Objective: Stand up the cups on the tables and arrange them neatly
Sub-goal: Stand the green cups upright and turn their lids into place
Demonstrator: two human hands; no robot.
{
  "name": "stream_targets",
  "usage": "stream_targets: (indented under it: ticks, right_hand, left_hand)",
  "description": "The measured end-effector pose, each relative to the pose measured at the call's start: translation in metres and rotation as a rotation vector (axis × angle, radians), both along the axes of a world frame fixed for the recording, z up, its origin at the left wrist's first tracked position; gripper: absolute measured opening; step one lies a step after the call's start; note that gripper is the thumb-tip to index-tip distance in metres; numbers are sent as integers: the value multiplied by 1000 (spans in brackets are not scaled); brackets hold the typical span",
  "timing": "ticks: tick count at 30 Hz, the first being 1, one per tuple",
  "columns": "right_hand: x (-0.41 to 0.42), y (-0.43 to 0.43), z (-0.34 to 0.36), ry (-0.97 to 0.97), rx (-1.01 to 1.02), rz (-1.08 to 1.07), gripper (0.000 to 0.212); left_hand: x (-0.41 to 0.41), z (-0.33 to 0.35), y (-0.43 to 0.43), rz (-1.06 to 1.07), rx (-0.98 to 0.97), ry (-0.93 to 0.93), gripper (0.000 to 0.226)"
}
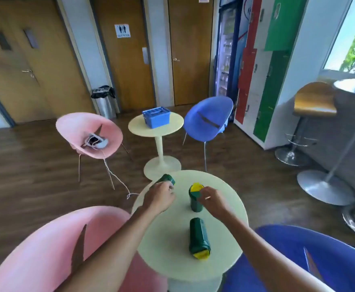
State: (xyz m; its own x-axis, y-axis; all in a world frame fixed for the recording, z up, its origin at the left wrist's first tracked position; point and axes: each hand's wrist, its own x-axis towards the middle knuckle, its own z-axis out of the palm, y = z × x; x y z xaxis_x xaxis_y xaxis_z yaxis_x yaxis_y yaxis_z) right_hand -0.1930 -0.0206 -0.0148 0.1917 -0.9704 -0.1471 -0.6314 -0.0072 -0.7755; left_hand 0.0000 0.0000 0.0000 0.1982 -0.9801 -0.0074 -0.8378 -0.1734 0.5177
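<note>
- The left hand [160, 197] has its grip curled around a dark green cup [166, 179] lying tilted at the far left edge of the round pale bench [218, 264]; the fingers cover much of the cup.
- The right hand [211, 200] pinches the rim of a second green cup [195, 204], which stands upright, its yellow inside [196, 187] showing at the mouth.
- Nearer the person than both hands, a third green cup [198, 237] lies on its side in the middle of the bench, its yellow mouth facing the person.
- Beyond the hands, a second round bench [172, 127] carries a blue lidded box [156, 116]; its contents are hidden.
- On a far door, a restroom sign [123, 30] shows figures; its writing is too blurred to read surely.
</note>
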Motion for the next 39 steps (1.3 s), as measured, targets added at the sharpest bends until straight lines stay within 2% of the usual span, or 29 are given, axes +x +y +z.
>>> stream_targets:
  ticks: [5, 12, 14, 20, 25, 31, 35, 39]
  right_hand:
    - [-20, 4, -104, 43, 225, -15, 44]
    - [-16, 15, -191, -35, 385, -27, 82]
    - [-16, 20, -206, -44, 395, -24, 86]
    - [-11, 18, -219, -36, 427, -95, 68]
    - [-5, 14, -206, -105, 457, -169, 61]
    - [3, -29, -171, -196, 464, -298, 54]
    - [6, -73, -162, -224, 626, -321, 46]
    - [6, -107, -159, -273, 777, -322, 28]
  left_hand:
    - [-11, -56, -48, 1, 156, 51, 23]
    - [-24, -123, -138, -88, 200, 203, 37]
    - [-27, -137, -158, -77, 179, 243, 44]
    - [-25, -161, -198, -56, 287, 380, 60]
    - [-16, -177, -211, -165, 367, 448, 52]
    - [-6, -185, -216, -240, 343, 505, 49]
    - [-1, -191, -217, -241, 352, 545, 48]
    - [1, -194, -217, -228, 350, 597, 47]
